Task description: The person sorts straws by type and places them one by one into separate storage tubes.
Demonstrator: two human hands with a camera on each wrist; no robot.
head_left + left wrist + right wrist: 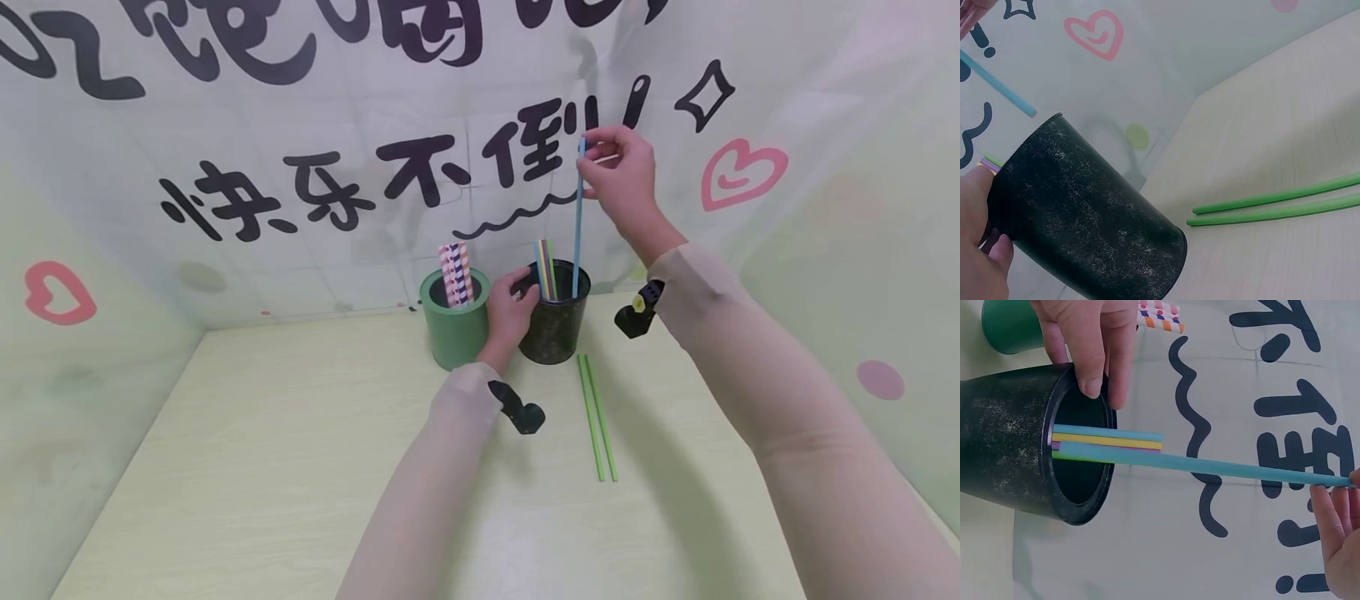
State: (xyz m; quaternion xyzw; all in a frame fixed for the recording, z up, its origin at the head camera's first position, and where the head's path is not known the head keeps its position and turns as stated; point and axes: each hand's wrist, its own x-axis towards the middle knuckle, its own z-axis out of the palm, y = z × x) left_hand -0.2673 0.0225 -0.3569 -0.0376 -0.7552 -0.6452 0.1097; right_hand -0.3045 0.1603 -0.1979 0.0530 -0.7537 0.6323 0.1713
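My right hand (624, 175) pinches a light-blue straw (578, 221) near its top, holding it almost upright over the black cup (553, 335). In the left wrist view the straw's (1007, 90) lower end shows just above the cup's rim. My left hand (510, 315) grips the black cup at the left side of its rim, with fingertips (1091, 386) over the edge in the right wrist view. A small bunch of coloured straws (1135, 439), blue, yellow, purple and green, stands inside the cup.
A green cup (456, 340) with several patterned paper straws (454, 271) stands left of the black one. Two green straws (592, 417) lie side by side on the pale table (300, 467). A printed white sheet (360, 267) hangs behind the cups.
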